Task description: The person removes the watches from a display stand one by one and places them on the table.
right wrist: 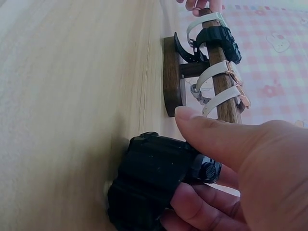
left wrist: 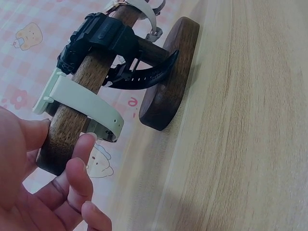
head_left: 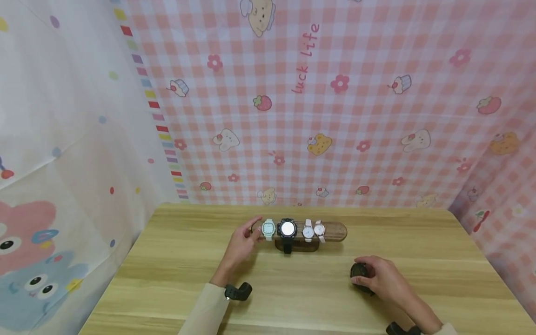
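A dark wooden watch stand [head_left: 337, 231] has a horizontal bar on a short post and base. My left hand [head_left: 242, 242] pinches the bar's left end between thumb and fingers, close beside a pale mint watch [head_left: 268, 228]. Along the bar follow a black watch with a bright face [head_left: 287, 229] and two small white-strapped watches [head_left: 308, 231]. Its right end carries no watch. To the right and nearer, my right hand [head_left: 383, 278] holds another chunky black watch [right wrist: 149, 178] between thumb and fingers, low over the table; whether it touches the wood I cannot tell.
The light wooden table [head_left: 293, 293] spreads around the stand. Behind it hangs a pink checked cloth [head_left: 293, 177], and a pale patterned cloth [head_left: 83, 139] hangs at the left. The black watch's loose strap hangs down in front of the stand's base.
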Tool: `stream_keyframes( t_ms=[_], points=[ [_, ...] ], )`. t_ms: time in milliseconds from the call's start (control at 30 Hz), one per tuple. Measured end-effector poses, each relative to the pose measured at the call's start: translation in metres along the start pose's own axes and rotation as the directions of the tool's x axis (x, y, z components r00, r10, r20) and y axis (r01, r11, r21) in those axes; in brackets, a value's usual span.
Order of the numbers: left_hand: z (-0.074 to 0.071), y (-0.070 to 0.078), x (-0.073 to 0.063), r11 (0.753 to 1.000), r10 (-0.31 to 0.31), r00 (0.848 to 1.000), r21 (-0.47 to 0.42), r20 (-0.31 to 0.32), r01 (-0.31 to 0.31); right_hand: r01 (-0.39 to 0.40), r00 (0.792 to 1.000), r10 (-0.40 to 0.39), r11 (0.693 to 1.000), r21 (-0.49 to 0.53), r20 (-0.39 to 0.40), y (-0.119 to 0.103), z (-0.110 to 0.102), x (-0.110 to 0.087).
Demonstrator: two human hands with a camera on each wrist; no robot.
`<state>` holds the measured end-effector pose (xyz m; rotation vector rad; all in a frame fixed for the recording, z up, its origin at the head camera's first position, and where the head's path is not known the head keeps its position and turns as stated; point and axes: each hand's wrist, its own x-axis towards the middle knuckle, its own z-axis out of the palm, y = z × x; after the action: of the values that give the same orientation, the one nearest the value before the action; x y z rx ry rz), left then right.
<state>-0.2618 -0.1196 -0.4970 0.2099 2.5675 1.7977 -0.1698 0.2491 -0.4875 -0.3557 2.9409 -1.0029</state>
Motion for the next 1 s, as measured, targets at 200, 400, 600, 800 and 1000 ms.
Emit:
stream_keyframes(
  t_ms=[200,400,600,800,1000],
  points=[
    [0.001,-0.001,0.000,1.000,-0.006,1.000,-0.001,0.000,0.006,-0.020,1.000,0.020,1.000,0.005,-0.004,0.000,0.002,-0.002],
    [0.001,0.000,0.000,1.000,0.001,1.000,-0.008,0.000,-0.001,-0.020,1.000,0.020,1.000,-0.005,-0.007,0.000,0.002,-0.002],
    [0.001,0.000,0.000,1.000,-0.002,1.000,-0.008,-0.001,0.002,0.001,1.000,-0.001,1.000,-0.013,-0.009,0.000,0.001,-0.001],
    [0.001,-0.002,0.000,1.000,0.004,1.000,-0.008,-0.001,-0.004,0.050,0.999,-0.050,0.999,0.000,0.001,0.002,-0.001,0.001],
    [0.001,-0.002,0.000,1.000,0.007,1.000,-0.011,-0.008,-0.007,0.062,0.998,-0.062,0.998,0.009,0.024,0.000,-0.009,0.004]
  ],
)
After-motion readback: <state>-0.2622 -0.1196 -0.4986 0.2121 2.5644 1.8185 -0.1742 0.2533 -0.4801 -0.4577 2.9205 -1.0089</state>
